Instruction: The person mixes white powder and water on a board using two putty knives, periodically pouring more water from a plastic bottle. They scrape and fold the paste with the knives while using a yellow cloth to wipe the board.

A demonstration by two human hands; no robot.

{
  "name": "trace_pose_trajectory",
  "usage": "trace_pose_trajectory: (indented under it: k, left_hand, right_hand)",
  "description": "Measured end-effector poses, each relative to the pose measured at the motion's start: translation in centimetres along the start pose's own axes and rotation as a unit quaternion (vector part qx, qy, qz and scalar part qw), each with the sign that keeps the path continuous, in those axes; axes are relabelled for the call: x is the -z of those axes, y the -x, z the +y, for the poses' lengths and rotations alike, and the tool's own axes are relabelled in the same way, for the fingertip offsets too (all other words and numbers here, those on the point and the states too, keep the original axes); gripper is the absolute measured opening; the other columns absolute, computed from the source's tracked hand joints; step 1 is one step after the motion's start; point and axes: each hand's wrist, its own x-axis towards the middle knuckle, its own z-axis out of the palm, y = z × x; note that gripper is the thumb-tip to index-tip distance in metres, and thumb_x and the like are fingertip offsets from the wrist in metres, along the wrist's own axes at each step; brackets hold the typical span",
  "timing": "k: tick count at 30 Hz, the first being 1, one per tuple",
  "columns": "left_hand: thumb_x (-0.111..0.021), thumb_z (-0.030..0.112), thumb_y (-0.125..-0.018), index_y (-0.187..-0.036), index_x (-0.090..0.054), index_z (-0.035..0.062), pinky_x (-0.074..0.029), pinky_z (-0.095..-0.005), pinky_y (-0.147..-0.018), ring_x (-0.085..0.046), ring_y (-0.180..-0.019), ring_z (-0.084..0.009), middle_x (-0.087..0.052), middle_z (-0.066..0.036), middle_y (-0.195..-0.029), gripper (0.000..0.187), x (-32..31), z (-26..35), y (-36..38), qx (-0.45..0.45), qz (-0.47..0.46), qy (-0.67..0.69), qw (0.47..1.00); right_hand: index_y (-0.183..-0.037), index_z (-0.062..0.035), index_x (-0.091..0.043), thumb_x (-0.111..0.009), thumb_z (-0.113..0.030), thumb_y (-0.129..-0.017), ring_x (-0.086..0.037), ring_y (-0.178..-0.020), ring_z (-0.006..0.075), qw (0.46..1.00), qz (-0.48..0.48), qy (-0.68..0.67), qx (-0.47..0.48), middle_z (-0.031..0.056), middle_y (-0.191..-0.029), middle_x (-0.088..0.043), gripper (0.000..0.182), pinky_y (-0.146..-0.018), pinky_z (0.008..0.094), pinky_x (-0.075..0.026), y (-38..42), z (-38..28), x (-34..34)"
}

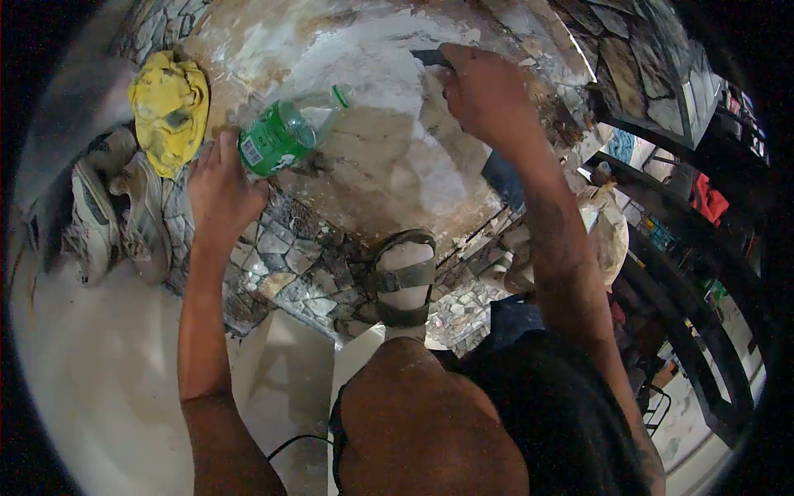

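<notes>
My left hand is closed at the base end of a clear plastic bottle with a green label. The bottle lies slanted, its green-ringed neck pointing away to the right over a stone slab. White paste is smeared over the slab's far part and down its middle. My right hand is closed around a dark, flat-edged tool at the paste; most of the tool is hidden by my fingers. A dark blue flat piece shows beside my right wrist.
A stained yellow cloth lies left of the bottle, above a pair of dirty shoes. My sandalled foot rests at the slab's near edge, on broken-stone paving. Dark railing bars run along the right.
</notes>
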Motion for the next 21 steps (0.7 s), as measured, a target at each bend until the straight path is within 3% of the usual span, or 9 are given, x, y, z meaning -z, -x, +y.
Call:
trace_pose_trajectory:
  k: [5,8,11,15,18,21]
  left_hand:
    - [-0.071,0.014,-0.058,-0.107,-0.048,0.0044,-0.045,-0.0441,-0.075,-0.057,-0.087,-0.0362,-0.058,-0.016,-0.088,0.055,0.1,0.0,-0.1,0.005,0.022,0.012,1.000]
    - [-0.071,0.014,-0.058,-0.107,-0.047,0.0035,-0.046,-0.0451,-0.075,-0.057,-0.086,-0.0369,-0.058,-0.017,-0.088,0.056,0.0,-0.3,0.0,0.003,0.019,0.027,0.999]
    - [-0.071,0.014,-0.058,-0.107,-0.047,0.0027,-0.046,-0.0461,-0.074,-0.057,-0.085,-0.0376,-0.058,-0.017,-0.088,0.056,-0.3,-0.6,-0.1,0.003,0.038,0.041,0.998]
    - [-0.070,0.013,-0.057,-0.111,-0.047,0.0029,-0.047,-0.0461,-0.075,-0.057,-0.085,-0.0385,-0.058,-0.018,-0.091,0.060,-0.1,-0.7,0.0,0.006,0.034,0.025,0.999]
    - [-0.071,0.014,-0.057,-0.115,-0.046,0.0037,-0.047,-0.0452,-0.076,-0.057,-0.086,-0.0386,-0.058,-0.018,-0.094,0.064,-0.2,-0.8,0.1,0.002,0.047,0.042,0.998]
    - [-0.072,0.014,-0.056,-0.119,-0.046,0.0042,-0.047,-0.0444,-0.078,-0.058,-0.089,-0.0385,-0.059,-0.018,-0.098,0.069,-0.2,-0.9,0.5,0.019,0.063,0.066,0.996]
  right_hand:
    - [-0.100,-0.0016,-0.060,-0.058,-0.015,-0.082,-0.058,-0.086,0.0399,0.999,-0.024,-0.033,-0.036,0.0202,-0.095,-0.062,0.022,-0.073,0.0476,-0.048,0.7,-1.1,0.5]
    - [-0.096,-0.0011,-0.060,-0.059,-0.012,-0.080,-0.059,-0.085,0.0390,0.999,0.020,-0.045,0.001,0.0199,-0.095,-0.062,0.020,-0.071,0.0463,-0.049,1.3,-1.1,-0.9]
    - [-0.091,-0.0016,-0.061,-0.059,-0.010,-0.077,-0.059,-0.086,0.0369,0.999,-0.017,-0.029,0.019,0.0184,-0.097,-0.062,0.017,-0.070,0.0441,-0.050,2.0,-3.6,-0.7]
    - [-0.085,-0.0040,-0.063,-0.058,-0.005,-0.075,-0.061,-0.085,0.0310,0.978,0.096,0.029,0.182,0.0155,-0.095,-0.061,0.011,-0.069,0.0402,-0.051,3.9,-3.6,-3.8]
    - [-0.088,-0.0017,-0.062,-0.057,-0.012,-0.079,-0.062,-0.078,0.0341,0.986,0.079,-0.068,0.132,0.0194,-0.086,-0.061,0.015,-0.063,0.0423,-0.053,3.8,-1.9,-3.1]
    - [-0.082,-0.0008,-0.062,-0.062,-0.018,-0.081,-0.063,-0.072,0.0330,0.998,0.025,-0.051,0.035,0.0195,-0.080,-0.063,0.018,-0.064,0.0388,-0.052,3.7,-1.2,1.9]
